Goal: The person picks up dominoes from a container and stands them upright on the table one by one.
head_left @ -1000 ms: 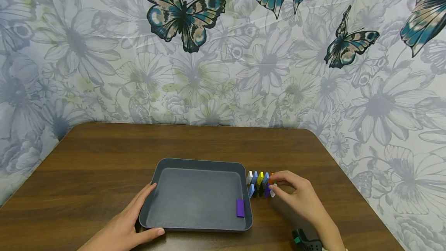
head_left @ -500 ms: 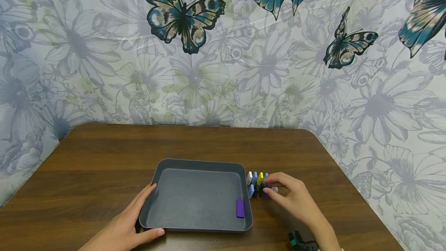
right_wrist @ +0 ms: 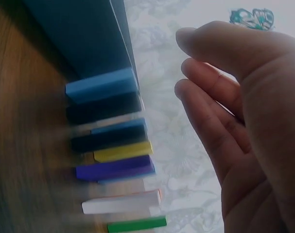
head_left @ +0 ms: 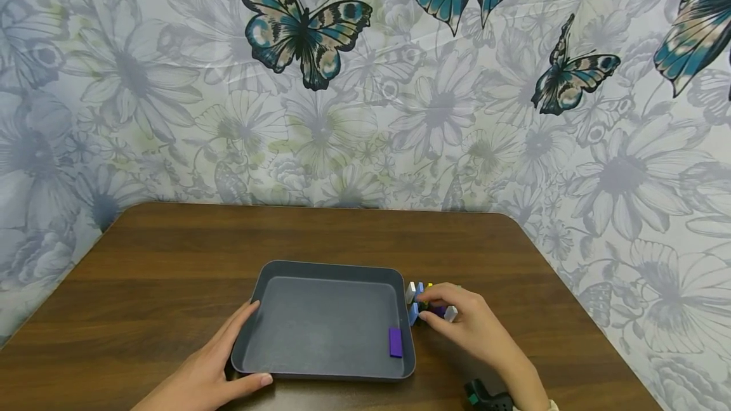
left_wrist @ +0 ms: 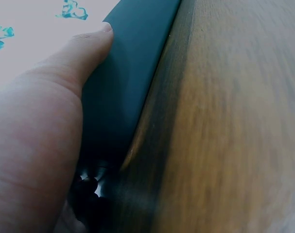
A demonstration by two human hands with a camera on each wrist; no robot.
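Note:
My left hand (head_left: 211,360) rests against the near left corner of a dark grey tray (head_left: 320,376), fingers along its left wall. Its straight thumb (left_wrist: 84,53) lies on the tray's outer front wall. A purple domino-like block (head_left: 395,342) lies flat inside the tray, at the right. Right of the tray, several coloured blocks stand upright in two rows, partly hidden by my right hand (head_left: 476,328). The right wrist view shows a light blue block (right_wrist: 101,87), a yellow one (right_wrist: 123,152), a white one (right_wrist: 122,203) and a green one (right_wrist: 137,224). My right fingers hold nothing, thumb and fingertips apart.
The brown wooden table (head_left: 320,230) carries the tray and blocks. Behind it hangs a pale flowered cloth (head_left: 342,138) with large teal butterflies. The light blue block stands close beside the tray's right wall. A black device (head_left: 488,395) is on my right wrist.
My right hand has moved left along the blocks toward the tray, covering more of the yellow block and uncovering the white one at the right end. The left hand stays at the tray.

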